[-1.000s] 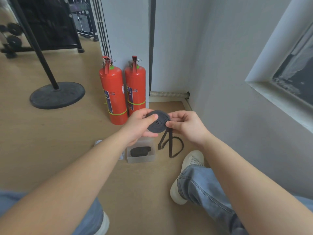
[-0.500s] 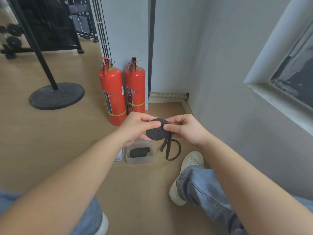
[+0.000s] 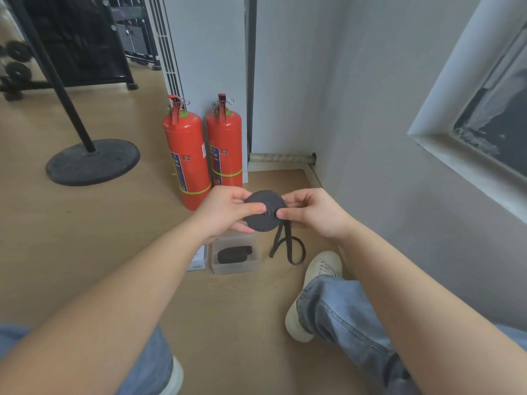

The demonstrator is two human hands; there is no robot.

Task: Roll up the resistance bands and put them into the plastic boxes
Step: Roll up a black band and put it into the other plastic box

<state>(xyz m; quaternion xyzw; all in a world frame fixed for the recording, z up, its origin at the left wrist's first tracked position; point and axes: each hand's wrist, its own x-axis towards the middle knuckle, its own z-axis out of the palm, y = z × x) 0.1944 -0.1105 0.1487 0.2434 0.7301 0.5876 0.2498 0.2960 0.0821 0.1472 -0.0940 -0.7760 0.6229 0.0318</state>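
Observation:
A black resistance band [image 3: 263, 210] is wound into a flat disc, held in the air above the floor. My left hand [image 3: 225, 212] grips its left side, thumb across the face. My right hand [image 3: 310, 213] pinches its right side. The band's loose end [image 3: 288, 246] hangs below the disc in a loop that reaches the floor. Under my hands a clear plastic box [image 3: 235, 266] stands on the floor, and a rolled black band [image 3: 232, 254] lies inside it.
Two red fire extinguishers [image 3: 208, 152] stand against the white pillar just behind the box. A white flat item [image 3: 198, 259] lies left of the box. My right shoe [image 3: 313, 289] is right of the box. A round black stand base [image 3: 92, 161] sits at the left; a wall and window sill are on the right.
The hanging loop has grown shorter as more band wound onto the disc. Both hands shifted their fingers around the disc and stayed above the box.

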